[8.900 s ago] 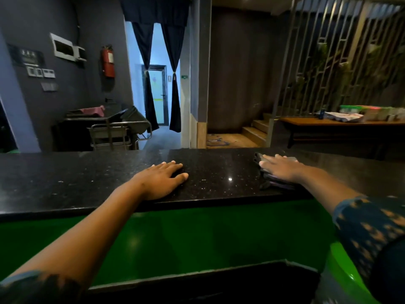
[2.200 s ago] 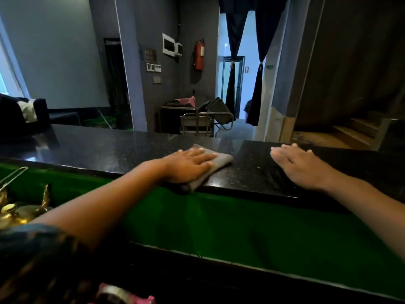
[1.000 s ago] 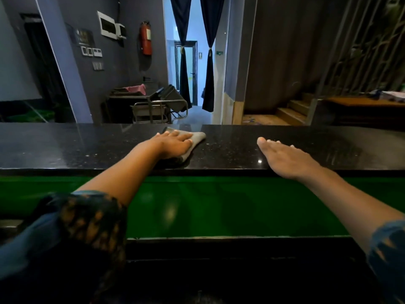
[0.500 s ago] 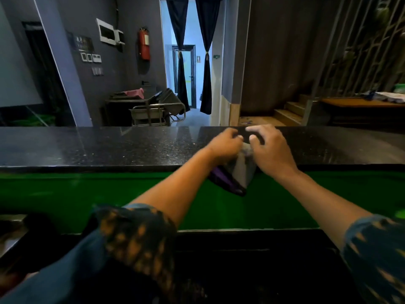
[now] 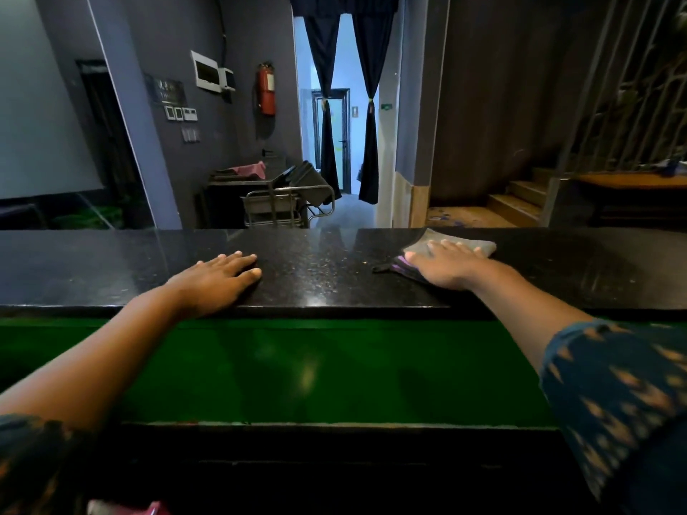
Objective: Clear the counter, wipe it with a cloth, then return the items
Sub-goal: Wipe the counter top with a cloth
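A black speckled stone counter (image 5: 327, 269) runs across the view at arm's length. A folded grey cloth (image 5: 479, 248) with a purple edge lies on it right of centre. My right hand (image 5: 444, 263) presses flat on the cloth, fingers spread and pointing left. My left hand (image 5: 219, 278) rests flat on the bare counter near its front edge, palm down, fingers apart, holding nothing.
A green panel (image 5: 297, 369) drops below the counter's front edge. Beyond the counter stand a metal trolley (image 5: 286, 206), a curtained doorway (image 5: 344, 143), wooden steps (image 5: 520, 202) and a wooden table (image 5: 632, 182) at the right. A pink object (image 5: 122, 509) shows at the bottom left.
Half a second ago both hands held the cloth together at the counter's front edge. Now the right hand presses it flat on the counter to the right, and the left hand rests on bare stone.
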